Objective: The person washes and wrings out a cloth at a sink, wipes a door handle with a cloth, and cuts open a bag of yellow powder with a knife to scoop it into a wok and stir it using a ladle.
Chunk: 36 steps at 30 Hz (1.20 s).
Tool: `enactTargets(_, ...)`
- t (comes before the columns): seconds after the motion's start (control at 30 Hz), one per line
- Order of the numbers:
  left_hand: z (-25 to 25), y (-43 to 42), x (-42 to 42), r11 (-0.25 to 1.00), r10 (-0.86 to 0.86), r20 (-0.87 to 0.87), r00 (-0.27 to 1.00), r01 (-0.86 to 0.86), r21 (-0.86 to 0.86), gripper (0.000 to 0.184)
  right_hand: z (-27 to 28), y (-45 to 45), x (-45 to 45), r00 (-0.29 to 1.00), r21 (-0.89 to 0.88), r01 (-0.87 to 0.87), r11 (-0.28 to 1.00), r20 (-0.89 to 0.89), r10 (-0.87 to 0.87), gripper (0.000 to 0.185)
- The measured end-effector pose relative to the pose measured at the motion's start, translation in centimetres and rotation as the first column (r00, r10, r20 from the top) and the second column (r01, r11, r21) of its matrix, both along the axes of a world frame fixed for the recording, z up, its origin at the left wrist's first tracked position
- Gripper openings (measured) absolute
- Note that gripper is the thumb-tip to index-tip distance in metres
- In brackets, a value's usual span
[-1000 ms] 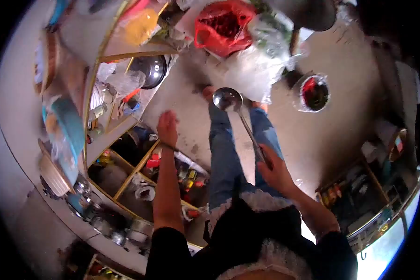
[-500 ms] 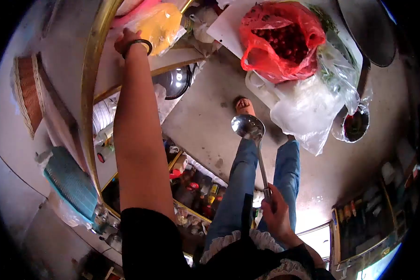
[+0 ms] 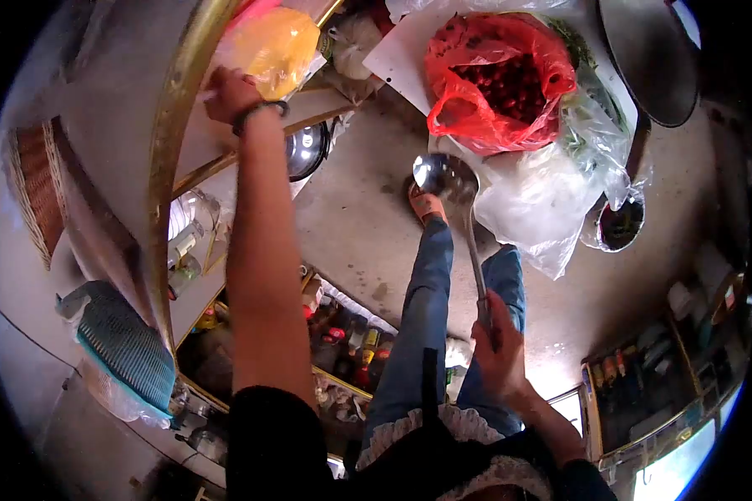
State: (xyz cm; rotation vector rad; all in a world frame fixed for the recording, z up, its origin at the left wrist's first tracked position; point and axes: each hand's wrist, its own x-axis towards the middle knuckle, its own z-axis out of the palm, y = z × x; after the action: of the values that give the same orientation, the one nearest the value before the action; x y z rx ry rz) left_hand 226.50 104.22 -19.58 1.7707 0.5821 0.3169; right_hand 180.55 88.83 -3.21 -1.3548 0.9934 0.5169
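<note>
A metal ladle (image 3: 476, 250) is held by its dark handle in my right hand (image 3: 500, 344), fingers wrapped round it. Its shiny bowl points away from me, over the floor and near my foot. My left hand (image 3: 232, 96), with a dark band at the wrist, reaches far forward over a shelf unit. Its fingers look curled; a pale, blurred bit shows beside them, and what they hold cannot be made out. Just beyond that hand lies a yellow plastic bag (image 3: 282, 50), with some pink plastic behind it.
A red plastic bag (image 3: 447, 67) of small dark red fruits stands on a white surface, beside a white plastic bag (image 3: 530, 209). Bottles (image 3: 368, 346) fill a low shelf. At left are a teal basket (image 3: 129, 351) and a gold-coloured frame edge (image 3: 171, 125); a dark pan (image 3: 652, 63) is far right.
My left hand has drawn back a little from the yellow bag, its fingers now more curled. The ladle has risen and swung forward in my right hand.
</note>
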Motion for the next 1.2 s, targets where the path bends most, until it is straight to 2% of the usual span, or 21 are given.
enactTargets(0.07,1.4,-1.4,-4.2,0.982,0.012,-0.010,1.000,-0.014,-0.189,0.032,-0.4,-1.6,1.4,0.992,-0.096,-0.111,0.989,0.042,0.116,0.047)
enactTargets(0.13,2.0,-2.3,-8.1,0.973,0.006,-0.022,1.000,-0.011,-0.230,0.031,-0.7,-2.8,3.6,0.968,-0.211,-0.111,0.971,0.196,0.154,0.048)
enactTargets(0.23,-0.6,-2.9,-10.8,0.999,0.005,0.041,0.999,-0.007,0.037,0.036,-1.5,-4.3,8.0,0.867,-0.391,-0.136,0.910,0.398,0.300,0.052)
enactTargets(0.27,-0.4,-3.6,-11.6,0.999,-0.024,0.001,1.000,0.024,0.029,0.038,-1.7,-4.7,9.4,0.816,-0.453,-0.141,0.880,0.450,0.363,0.053)
enactTargets(0.33,0.2,-4.7,-13.5,0.996,-0.087,-0.080,0.993,0.088,0.009,0.044,-1.3,-4.7,11.9,0.802,-0.474,-0.163,0.865,0.448,0.396,0.050)
enactTargets(0.43,1.6,-5.5,-15.2,0.987,-0.112,-0.185,0.976,0.088,-0.135,0.054,-1.2,-3.6,14.9,0.791,-0.481,-0.167,0.861,0.456,0.408,0.051)
enactTargets(0.47,1.6,-5.8,-15.9,0.994,-0.070,-0.203,0.977,0.053,-0.091,0.061,-1.2,-3.2,15.8,0.782,-0.502,-0.170,0.848,0.454,0.426,0.051)
enactTargets(0.53,1.0,-5.3,-16.1,0.992,-0.063,-0.154,0.986,0.046,-0.114,0.049,-2.1,-2.2,17.7,0.721,-0.579,-0.118,0.807,0.509,0.470,0.054)
enactTargets(0.57,0.4,-4.9,-16.1,0.991,-0.059,-0.129,0.990,0.043,-0.126,0.043,-2.3,-1.9,18.7,0.701,-0.623,-0.147,0.768,0.483,0.526,0.053)
enactTargets(0.6,-0.5,-4.3,-16.0,0.996,-0.059,0.012,0.998,0.058,0.075,0.037,-2.3,-1.6,19.7,0.678,-0.664,-0.175,0.727,0.454,0.578,0.053)
enactTargets(0.67,-2.2,-2.9,-15.5,0.889,-0.140,0.277,0.951,-0.002,0.458,0.026,-2.9,-0.8,21.4,0.647,-0.740,-0.197,0.643,0.395,0.652,0.050)
enactTargets(0.73,-2.2,-0.8,-14.9,0.747,-0.315,0.352,0.882,0.002,0.665,0.019,-3.6,0.3,22.8,0.635,-0.808,-0.187,0.559,0.335,0.696,0.047)
enactTargets(0.8,1.7,-2.2,-15.6,0.953,-0.197,0.202,0.959,0.139,0.270,0.021,-3.7,1.0,24.1,0.616,-0.832,-0.193,0.520,0.310,0.724,0.044)
enactTargets(0.9,1.6,-1.3,-15.0,0.988,-0.155,-0.022,0.988,0.155,-0.009,0.022,-3.3,1.3,25.8,0.553,-0.901,-0.197,0.387,0.224,0.802,0.040)
enactTargets(0.97,0.8,-1.0,-14.5,0.961,-0.152,0.064,0.986,0.163,-0.225,0.023,-2.3,1.3,26.9,0.509,-0.934,-0.231,0.272,0.123,0.852,0.037)
enactTargets(1.03,0.8,-1.1,-14.2,0.928,-0.119,0.149,0.982,0.163,-0.335,0.022,-1.2,1.3,27.9,0.465,-0.942,-0.300,0.152,-0.005,0.885,0.032)
enactTargets(1.07,1.1,-1.6,-14.2,0.927,-0.096,0.190,0.977,0.157,-0.340,0.021,-1.1,1.4,28.4,0.469,-0.948,-0.290,0.132,-0.020,0.883,0.030)
enactTargets(1.13,2.1,-2.4,-14.2,0.952,-0.119,0.272,0.955,0.187,-0.242,0.019,-1.3,1.4,29.5,0.477,-0.958,-0.272,0.095,-0.049,0.877,0.026)
enactTargets(1.2,2.8,-2.9,-14.4,0.970,-0.201,0.336,0.920,0.234,-0.061,0.016,-2.4,1.8,31.0,0.444,-0.955,-0.288,0.072,-0.066,0.894,0.019)
